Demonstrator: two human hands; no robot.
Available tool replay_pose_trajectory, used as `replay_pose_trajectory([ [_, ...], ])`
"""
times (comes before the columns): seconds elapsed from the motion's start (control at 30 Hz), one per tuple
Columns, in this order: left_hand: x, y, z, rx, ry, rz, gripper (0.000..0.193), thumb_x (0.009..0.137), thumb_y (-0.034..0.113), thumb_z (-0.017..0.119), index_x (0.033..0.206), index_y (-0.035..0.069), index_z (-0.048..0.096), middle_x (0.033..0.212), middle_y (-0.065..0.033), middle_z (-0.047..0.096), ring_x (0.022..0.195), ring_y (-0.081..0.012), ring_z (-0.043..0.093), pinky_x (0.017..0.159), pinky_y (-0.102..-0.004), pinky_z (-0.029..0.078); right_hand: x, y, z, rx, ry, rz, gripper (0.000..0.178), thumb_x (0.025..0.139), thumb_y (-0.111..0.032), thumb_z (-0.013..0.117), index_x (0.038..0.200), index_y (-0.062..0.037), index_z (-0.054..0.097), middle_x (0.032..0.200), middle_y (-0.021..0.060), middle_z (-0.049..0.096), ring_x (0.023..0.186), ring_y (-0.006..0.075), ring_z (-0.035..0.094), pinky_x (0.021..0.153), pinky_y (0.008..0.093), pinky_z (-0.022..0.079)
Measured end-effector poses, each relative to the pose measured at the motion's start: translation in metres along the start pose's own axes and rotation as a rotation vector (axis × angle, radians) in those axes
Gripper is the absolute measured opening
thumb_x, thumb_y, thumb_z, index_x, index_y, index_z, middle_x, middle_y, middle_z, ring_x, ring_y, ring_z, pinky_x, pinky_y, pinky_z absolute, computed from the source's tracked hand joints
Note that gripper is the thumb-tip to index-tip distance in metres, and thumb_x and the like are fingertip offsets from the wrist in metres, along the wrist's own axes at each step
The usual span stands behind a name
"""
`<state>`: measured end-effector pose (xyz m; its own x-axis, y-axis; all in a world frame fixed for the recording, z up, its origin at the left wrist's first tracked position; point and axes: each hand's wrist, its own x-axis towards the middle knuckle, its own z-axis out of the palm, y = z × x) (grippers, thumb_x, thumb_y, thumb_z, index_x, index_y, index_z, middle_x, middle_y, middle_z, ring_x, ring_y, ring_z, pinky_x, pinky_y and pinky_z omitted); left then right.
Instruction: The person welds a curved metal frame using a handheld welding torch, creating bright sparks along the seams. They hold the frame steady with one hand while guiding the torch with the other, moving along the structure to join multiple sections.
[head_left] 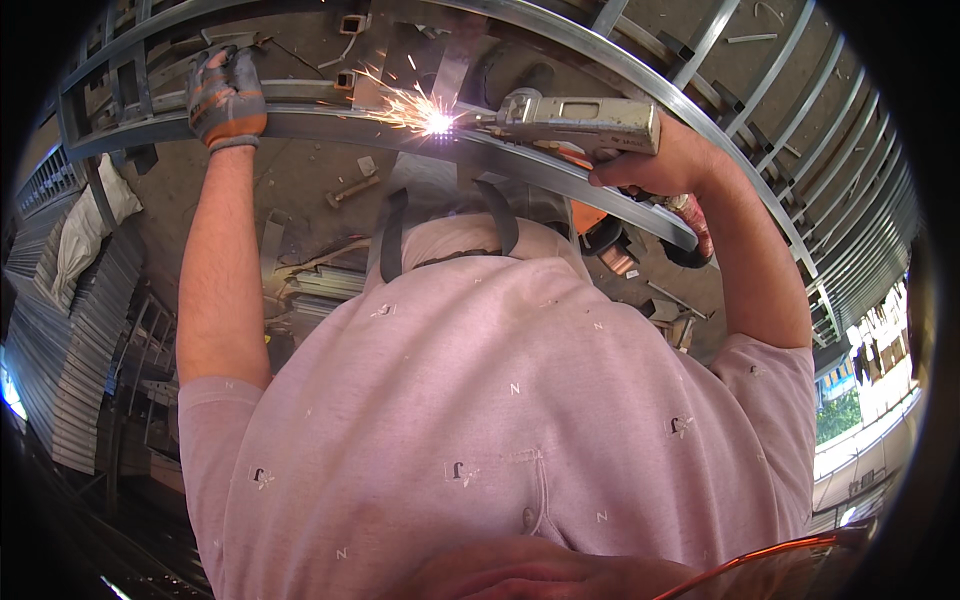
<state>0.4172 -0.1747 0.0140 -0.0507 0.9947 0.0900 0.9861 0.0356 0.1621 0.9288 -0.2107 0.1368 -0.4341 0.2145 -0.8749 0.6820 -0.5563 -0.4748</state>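
Observation:
My left hand (227, 105), in a grey and orange work glove, grips a long metal bar (320, 125) near its left part. In my bare right hand (668, 165) is a pale metal welding gun (585, 120), its nozzle pointing left. A bright welding arc (438, 123) burns at the nozzle against the bar, and orange sparks fly up and to the left. The glare hides the exact contact spot. Beneath my right hand, the bar runs on to a rounded end at the lower right.
A curved metal frame (590, 55) with several ribs arches beyond my hands and down the right side. A red hose-like part (692, 222) hangs below my right hand. Corrugated sheets (75, 350) and a white sack (90, 225) are at left. Scraps and metal lengths (330, 285) lie on the floor.

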Motion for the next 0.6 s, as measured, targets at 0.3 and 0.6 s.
replay_pose_trajectory([
  [0.3, -0.0002, -0.0027, 0.0008, -0.002, -0.007, 0.001, 0.039, 0.098, 0.049, 0.057, 0.118, 0.019, 0.072, 0.123, -0.0142, 0.071, 0.114, -0.0388, 0.067, 0.098, -0.0486, 0.052, -0.0022, 0.0036, -0.0023, -0.006, -0.009, -0.003, 0.048, 0.076, -0.017, 0.084, 0.121, -0.0088, 0.070, 0.097, 0.0045, 0.073, 0.080, 0.0161, 0.069, 0.069, 0.0322, 0.059],
  [0.6, 0.0003, 0.0026, -0.0047, 0.061, -0.056, -0.019, 0.040, 0.100, 0.046, 0.057, 0.122, 0.015, 0.069, 0.126, -0.0154, 0.069, 0.117, -0.0381, 0.065, 0.100, -0.0462, 0.051, -0.0074, 0.0064, -0.0002, 0.015, 0.001, 0.012, 0.046, 0.076, -0.014, 0.087, 0.119, -0.0067, 0.070, 0.096, 0.0037, 0.073, 0.077, 0.0142, 0.066, 0.068, 0.0315, 0.057],
])
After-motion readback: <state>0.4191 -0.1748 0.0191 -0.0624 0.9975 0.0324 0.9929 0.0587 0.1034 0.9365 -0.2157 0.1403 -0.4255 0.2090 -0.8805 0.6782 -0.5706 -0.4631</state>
